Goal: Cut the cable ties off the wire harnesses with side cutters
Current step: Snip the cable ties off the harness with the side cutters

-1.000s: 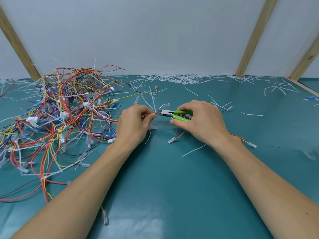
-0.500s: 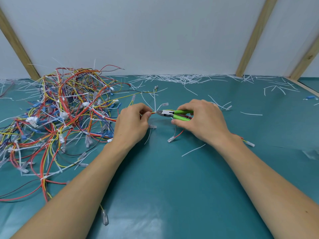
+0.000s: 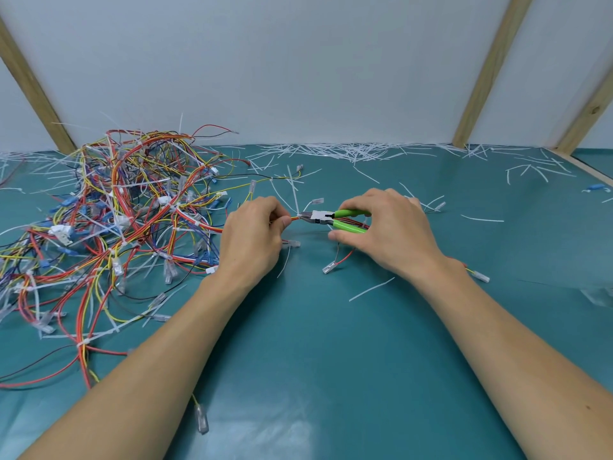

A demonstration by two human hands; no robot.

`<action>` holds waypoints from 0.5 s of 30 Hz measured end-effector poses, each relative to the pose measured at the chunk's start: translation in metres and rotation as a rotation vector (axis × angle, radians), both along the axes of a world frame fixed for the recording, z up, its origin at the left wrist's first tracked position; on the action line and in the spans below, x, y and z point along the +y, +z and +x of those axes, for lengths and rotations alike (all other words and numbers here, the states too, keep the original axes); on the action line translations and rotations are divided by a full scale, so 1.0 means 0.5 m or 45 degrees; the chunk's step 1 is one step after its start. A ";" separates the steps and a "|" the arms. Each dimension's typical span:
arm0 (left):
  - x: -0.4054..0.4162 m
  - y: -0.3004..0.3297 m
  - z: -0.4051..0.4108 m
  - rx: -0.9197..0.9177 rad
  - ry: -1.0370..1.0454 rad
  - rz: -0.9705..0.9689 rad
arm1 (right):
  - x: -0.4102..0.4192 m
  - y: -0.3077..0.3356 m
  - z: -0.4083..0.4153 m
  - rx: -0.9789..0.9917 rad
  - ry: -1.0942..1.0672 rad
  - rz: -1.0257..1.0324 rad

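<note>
My right hand [image 3: 388, 234] grips green-handled side cutters [image 3: 335, 220], jaws pointing left. The jaw tips sit at a white cable tie [image 3: 300, 214] on a small red and yellow wire harness [image 3: 293, 219]. My left hand [image 3: 253, 237] pinches that harness just left of the jaws, between thumb and fingers. More of the harness runs under my right hand, with clear connectors [image 3: 330, 267] showing below it and past my wrist. Whether the jaws have closed on the tie is too small to tell.
A big tangle of red, yellow and blue harnesses [image 3: 126, 214] with white ties covers the left of the teal mat [image 3: 331, 360]. Cut white tie pieces [image 3: 348, 152] lie along the back wall and at the right. A loose connector [image 3: 201, 423] lies near my left forearm.
My left hand has shifted slightly left and back, stretching the harness so a short length shows between it and the cutter jaws. My right hand and the cutters have barely moved.
</note>
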State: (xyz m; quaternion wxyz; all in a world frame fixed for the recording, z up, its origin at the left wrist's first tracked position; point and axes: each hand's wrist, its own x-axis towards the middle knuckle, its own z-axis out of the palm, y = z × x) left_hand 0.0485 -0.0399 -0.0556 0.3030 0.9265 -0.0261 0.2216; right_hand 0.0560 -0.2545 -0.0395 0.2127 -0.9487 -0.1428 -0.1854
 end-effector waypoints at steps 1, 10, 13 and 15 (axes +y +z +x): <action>0.000 0.001 -0.001 0.000 -0.003 -0.004 | 0.000 0.000 0.000 -0.005 -0.006 0.001; -0.002 0.004 -0.005 -0.001 -0.052 0.009 | 0.002 0.001 -0.002 -0.010 -0.002 -0.016; -0.002 0.003 -0.005 -0.011 -0.081 0.007 | 0.003 0.001 -0.002 -0.017 -0.001 -0.025; -0.002 0.003 -0.004 -0.018 -0.096 0.007 | 0.003 0.001 -0.002 -0.010 0.009 -0.029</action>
